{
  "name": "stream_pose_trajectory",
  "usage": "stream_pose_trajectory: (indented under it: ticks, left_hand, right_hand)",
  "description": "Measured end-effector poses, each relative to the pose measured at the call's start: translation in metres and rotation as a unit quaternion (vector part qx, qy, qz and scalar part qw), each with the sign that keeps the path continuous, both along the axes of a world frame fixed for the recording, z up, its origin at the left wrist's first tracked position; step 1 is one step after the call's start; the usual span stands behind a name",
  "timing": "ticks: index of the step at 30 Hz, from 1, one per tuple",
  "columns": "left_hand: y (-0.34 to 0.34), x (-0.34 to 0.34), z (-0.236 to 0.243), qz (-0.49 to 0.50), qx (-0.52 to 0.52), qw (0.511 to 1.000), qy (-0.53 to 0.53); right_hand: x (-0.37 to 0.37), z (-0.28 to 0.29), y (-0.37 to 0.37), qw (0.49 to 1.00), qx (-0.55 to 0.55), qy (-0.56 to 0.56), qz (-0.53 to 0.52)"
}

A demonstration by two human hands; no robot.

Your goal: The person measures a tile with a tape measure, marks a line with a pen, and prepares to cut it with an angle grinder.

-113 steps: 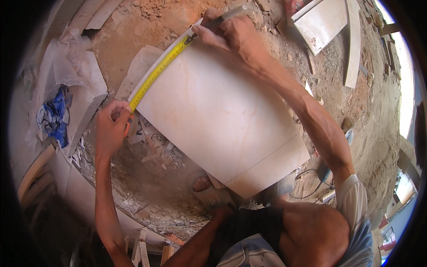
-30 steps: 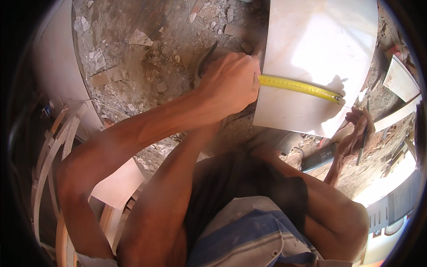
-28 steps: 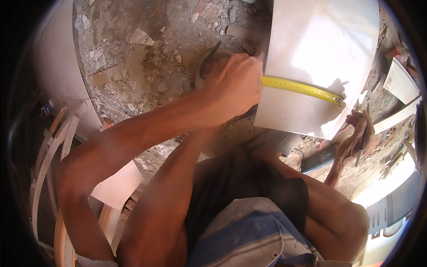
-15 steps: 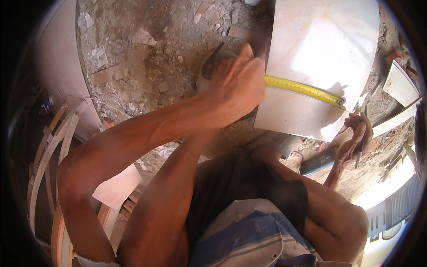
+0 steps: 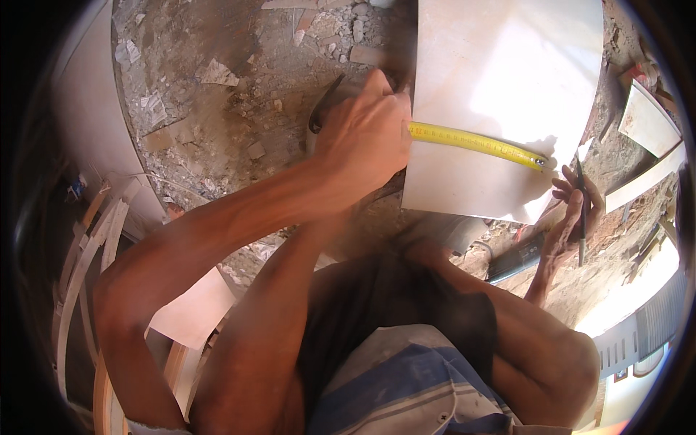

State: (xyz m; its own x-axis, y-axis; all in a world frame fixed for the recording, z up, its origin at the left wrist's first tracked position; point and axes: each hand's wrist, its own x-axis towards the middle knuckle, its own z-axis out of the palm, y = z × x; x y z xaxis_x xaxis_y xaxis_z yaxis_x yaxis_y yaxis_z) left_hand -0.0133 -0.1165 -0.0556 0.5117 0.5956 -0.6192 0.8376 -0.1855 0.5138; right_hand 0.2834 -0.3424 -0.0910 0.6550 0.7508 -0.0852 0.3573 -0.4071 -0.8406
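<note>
A large white tile (image 5: 464, 80) lies in front of me, partly in bright sunlight. Across it stretches the yellow blade of a tape measure (image 5: 471, 142), its metal end tip near the tile's right edge. My left hand (image 5: 366, 134) is closed around the tape measure at the tile's left edge; the case is mostly hidden by the fingers. By the right edge, my right hand (image 5: 576, 210) holds a thin dark pencil-like marker (image 5: 582, 225) upright between its fingers, just off the blade's tip. A shadow of that hand falls on the tile.
Rubble and broken chips cover the dirt floor (image 5: 239, 109). Broken tile pieces (image 5: 649, 119) lie at the far right, near a dark box-like object (image 5: 518, 259). A white panel (image 5: 90, 94) stands at left, above curved strips (image 5: 90, 254). Another tile piece (image 5: 194, 308) lies by my left elbow.
My right hand has turned the marker upright and raised its tip beside the tile's edge. The view has shifted slightly, moving the tile left in the picture. The blade still lies across it.
</note>
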Motion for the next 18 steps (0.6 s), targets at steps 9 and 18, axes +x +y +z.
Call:
stream_pose_trajectory:
  ticks: [9,18]
  left_hand:
    - [-0.006,0.005,-0.003,-0.013,0.036,0.999,-0.029]
    - [-0.007,0.013,0.002,-0.026,0.027,0.999,0.008]
  right_hand:
    - [-0.009,-0.005,-0.007,0.998,0.036,0.016,-0.045]
    - [-0.02,-0.013,-0.005,0.998,0.034,-0.043,-0.034]
